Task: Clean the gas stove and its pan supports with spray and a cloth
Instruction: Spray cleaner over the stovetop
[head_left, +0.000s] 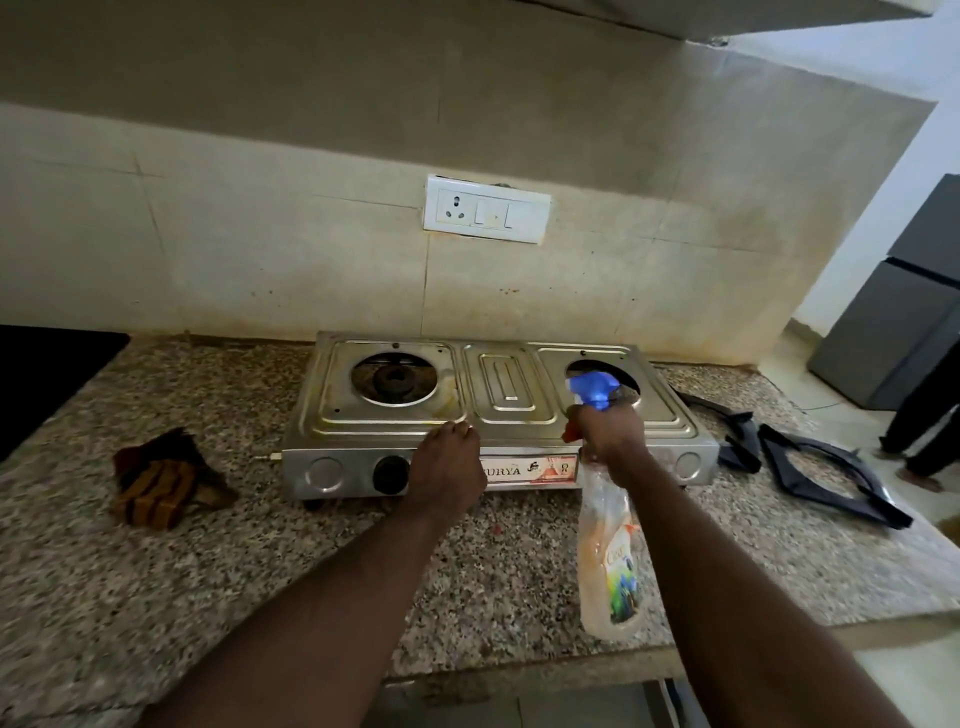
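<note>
Gripping the neck of a spray bottle (610, 561), the right hand (608, 436) holds it above the front right part of the stove (498, 410), the bottle's body hanging down toward the camera over the tabletop (156, 571) and its blue nozzle (595, 389) pointing away, over the right burner opening. The left hand (449, 467) holds nothing; its fingers are stretched forward and held together, their tips touching the front edge of the stove top near the middle. The steel two-burner stove sits on the speckled tabletop against the tiled wall, with both pan supports off it. The left burner (393, 378) shows in its round opening; the right opening is partly hidden by the nozzle. Two black pan supports lie on the tabletop just right of the stove, one (737, 431) close to its corner, the other (831, 473) farther right. A crumpled brown striped cloth (166, 478) lies on the tabletop left of the stove, apart from it. A white socket (485, 215) is on the wall above the stove.
</note>
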